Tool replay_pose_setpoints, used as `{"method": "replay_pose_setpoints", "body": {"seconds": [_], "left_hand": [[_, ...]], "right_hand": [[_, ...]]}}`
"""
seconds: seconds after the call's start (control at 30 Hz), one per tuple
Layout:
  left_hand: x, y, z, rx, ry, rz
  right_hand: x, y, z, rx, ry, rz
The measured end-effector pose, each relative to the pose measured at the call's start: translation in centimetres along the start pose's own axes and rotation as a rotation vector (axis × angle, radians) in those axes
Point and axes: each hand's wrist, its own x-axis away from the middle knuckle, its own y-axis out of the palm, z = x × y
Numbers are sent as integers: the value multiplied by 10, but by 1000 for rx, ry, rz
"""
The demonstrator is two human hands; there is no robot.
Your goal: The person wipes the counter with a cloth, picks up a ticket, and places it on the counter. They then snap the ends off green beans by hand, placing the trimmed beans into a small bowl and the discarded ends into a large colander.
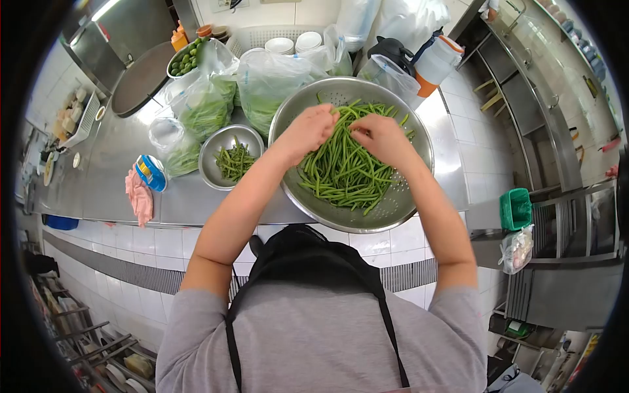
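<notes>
A big steel colander [393,209] on the steel counter holds a heap of green beans [344,173]. My left hand [308,130] and my right hand [380,136] are both over the heap, fingers pinched on a green bean stretched between them. To the left a small steel bowl [213,141] holds several short bean pieces [234,161].
Clear plastic bags of greens [206,108] stand behind the bowls. A pink cloth [139,196] and a blue-lidded tub [151,172] lie at the counter's left front. White bowls [293,43], a bowl of limes [185,59] and a jug [436,62] sit at the back. A green basket [516,208] hangs at right.
</notes>
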Motion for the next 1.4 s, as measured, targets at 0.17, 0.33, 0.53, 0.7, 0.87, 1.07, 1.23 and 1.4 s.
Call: {"method": "replay_pose_setpoints", "body": {"seconds": [0.17, 0.33, 0.53, 0.7, 0.87, 1.07, 1.23, 1.4], "left_hand": [[2, -2, 3, 84, 110, 60], [3, -27, -13, 17, 86, 79], [-6, -18, -44, -1531, 276, -323], [-19, 0, -33, -1592, 359, -673], [-20, -5, 5, -659, 519, -57], [-1, 32, 4, 515, 165, 107], [11, 43, -9, 401, 227, 21], [19, 34, -13, -59, 316, 0]], "right_hand": [[-25, 60, 3, 260, 171, -382], [-29, 77, 12, 49, 249, -266], [-33, 10, 25, -321, 433, -1], [2, -45, -2, -803, 518, 227], [61, -49, -27, -743, 605, 403], [73, -9, -50, -1072, 593, 493], [68, -10, -61, -1677, 582, 439], [73, -11, -63, -1677, 503, 311]]}}
